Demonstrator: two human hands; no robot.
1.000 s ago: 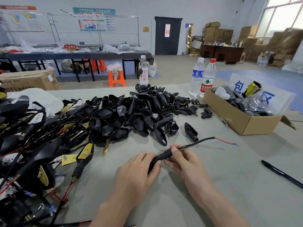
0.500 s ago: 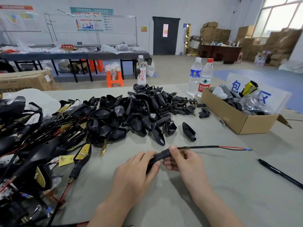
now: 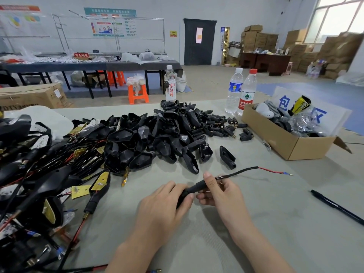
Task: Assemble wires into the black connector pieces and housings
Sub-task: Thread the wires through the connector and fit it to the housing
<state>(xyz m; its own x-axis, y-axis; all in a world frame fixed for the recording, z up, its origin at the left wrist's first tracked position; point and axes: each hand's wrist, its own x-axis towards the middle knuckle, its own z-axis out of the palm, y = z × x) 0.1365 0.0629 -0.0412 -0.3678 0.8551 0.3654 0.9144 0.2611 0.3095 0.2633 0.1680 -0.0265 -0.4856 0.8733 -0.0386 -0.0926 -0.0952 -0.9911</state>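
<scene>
We're at the grey table (image 3: 256, 233), both hands drawn in close over one black connector piece (image 3: 192, 191). Our left hand (image 3: 163, 205) grips its lower end, fingers curled over the top so most of that end is hidden. Our right hand (image 3: 220, 196) pinches the upper end, thumb on top and fingers beneath, right where the wire (image 3: 246, 170) comes out. The fingertips of the two hands sit just beside each other on the piece.

The wire runs off to the right, its black sheath giving way to a red lead that ends in a small blue terminal (image 3: 283, 173). We cannot tell whether that end rests on the table.

Beyond the hands sits the pile of black housings (image 3: 157, 138), with a single housing (image 3: 227, 159) lying apart at its right edge, near the wire. To the left sprawls a heap of wired pieces (image 3: 39, 174). On the right stands an open cardboard box (image 3: 275, 138), with two water bottles (image 3: 234, 91) upright behind its corner. A black pen (image 3: 336, 206) lies well to the right of our right hand.
</scene>
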